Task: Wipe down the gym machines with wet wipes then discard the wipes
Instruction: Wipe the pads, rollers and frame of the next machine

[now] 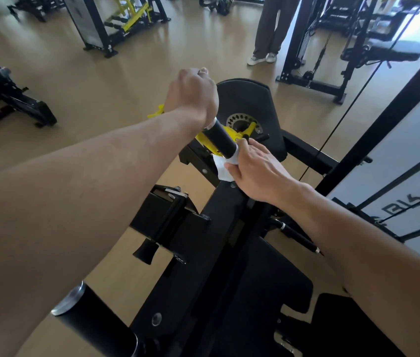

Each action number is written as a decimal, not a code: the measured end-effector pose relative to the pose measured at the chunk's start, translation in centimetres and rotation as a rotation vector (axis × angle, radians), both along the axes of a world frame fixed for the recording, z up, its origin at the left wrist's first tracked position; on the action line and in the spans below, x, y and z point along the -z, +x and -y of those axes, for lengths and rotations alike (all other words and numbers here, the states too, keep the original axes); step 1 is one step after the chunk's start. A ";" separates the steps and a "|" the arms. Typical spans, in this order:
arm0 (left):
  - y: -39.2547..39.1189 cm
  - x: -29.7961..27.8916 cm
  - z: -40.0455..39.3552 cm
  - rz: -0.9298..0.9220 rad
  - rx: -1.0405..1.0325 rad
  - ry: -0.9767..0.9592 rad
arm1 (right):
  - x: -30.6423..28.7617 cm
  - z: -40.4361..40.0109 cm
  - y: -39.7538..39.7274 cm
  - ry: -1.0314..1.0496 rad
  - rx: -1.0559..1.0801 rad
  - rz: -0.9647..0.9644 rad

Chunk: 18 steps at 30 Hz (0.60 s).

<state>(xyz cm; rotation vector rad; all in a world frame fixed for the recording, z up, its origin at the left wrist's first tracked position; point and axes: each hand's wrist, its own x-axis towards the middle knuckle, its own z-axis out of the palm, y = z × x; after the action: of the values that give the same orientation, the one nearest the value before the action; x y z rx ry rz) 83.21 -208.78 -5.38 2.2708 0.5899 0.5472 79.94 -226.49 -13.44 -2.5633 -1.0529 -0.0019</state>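
White wet wipe (223, 168), crumpled, thin sheet: held in the right hand (252, 171) against the near end of a black cylindrical foam-covered handle (219, 140), part wrapped around the handle's end, a loose flap hanging below towards the machine frame.

Right hand: fingers curled together, clamped on the wipe and the handle's near end; forearm enters from the lower right.

Left hand (190, 95): closed into a fist above the far end of the same handle, wrist just over its chrome cap. Whether it grips anything cannot be told; the palm side is hidden. Forearm crosses from the lower left.

Black steel gym machine (219, 228): the handle belongs to it. Central beam runs from the bottom of view up to a black rounded shroud (245, 99). Bolts visible along the beam.

Yellow painted lever arm (232, 136): beneath and beside the handle, joined at a silver perforated adjustment disc (243, 122) set in the shroud.

Second black roller pad with chrome end cap (92, 318): lower left, near the camera.

Black padded seat (268, 284): lower centre-right, below the right forearm.

Tan smooth floor (87, 81): reflective, surrounds the machine.

Other black-and-yellow machines (123, 19): upper left, well apart.

Black cable station with padded bench (384, 50): upper right.

Standing person in brown trousers and white trainers (268, 29): top centre, beyond the shroud; legs only in view.

White wall panel with dark lettering (410, 197): right edge.
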 end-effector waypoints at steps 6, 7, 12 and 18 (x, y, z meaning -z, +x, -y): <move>0.0 0.1 -0.2 -0.011 -0.007 -0.005 | -4.5 -4.1 0.1 0.289 -0.122 0.041; 0.0 0.2 -0.2 -0.012 -0.010 -0.011 | -4.7 -4.6 -0.1 0.335 -0.114 0.014; 0.0 0.2 -0.1 0.008 -0.006 -0.025 | -0.3 -0.8 -0.6 0.136 -0.017 -0.062; -0.1 -0.3 0.1 -0.005 0.008 -0.026 | -3.3 -2.3 0.1 0.116 -0.112 -0.011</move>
<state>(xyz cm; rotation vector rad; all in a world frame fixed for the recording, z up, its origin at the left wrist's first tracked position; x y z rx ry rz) 83.15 -208.84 -5.12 2.2493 0.5872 0.5273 80.06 -224.17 -10.14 -2.3962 -1.1567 -0.0193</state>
